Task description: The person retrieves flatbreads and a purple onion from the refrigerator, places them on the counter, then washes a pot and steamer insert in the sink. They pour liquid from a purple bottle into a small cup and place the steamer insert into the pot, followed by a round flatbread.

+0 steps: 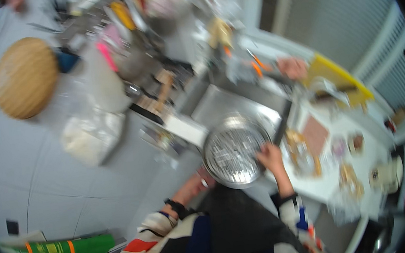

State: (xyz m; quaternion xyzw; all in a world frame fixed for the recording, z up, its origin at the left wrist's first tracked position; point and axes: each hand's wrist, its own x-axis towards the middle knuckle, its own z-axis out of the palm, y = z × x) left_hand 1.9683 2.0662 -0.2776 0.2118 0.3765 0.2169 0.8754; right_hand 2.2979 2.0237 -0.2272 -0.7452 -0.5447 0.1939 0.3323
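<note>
A round metal pan or basin point(234, 153) is held between my two hands at the near edge of a steel sink point(222, 103). My left hand point(198, 184) grips its lower left side, with the fingers mostly hidden beneath the rim. On the right side, my right hand point(269, 155) has its fingers curled over the rim. The pan's bottom looks ridged or wet and reflects light; blur hides whether anything lies in it.
A white counter with packages and a pink square point(315, 135) is at the right. Beyond the sink stands a yellow board point(340, 75). Left are a bag of white material point(92, 138), a round woven tray point(26, 78), and a wall. Utensils crowd the sink's far left side.
</note>
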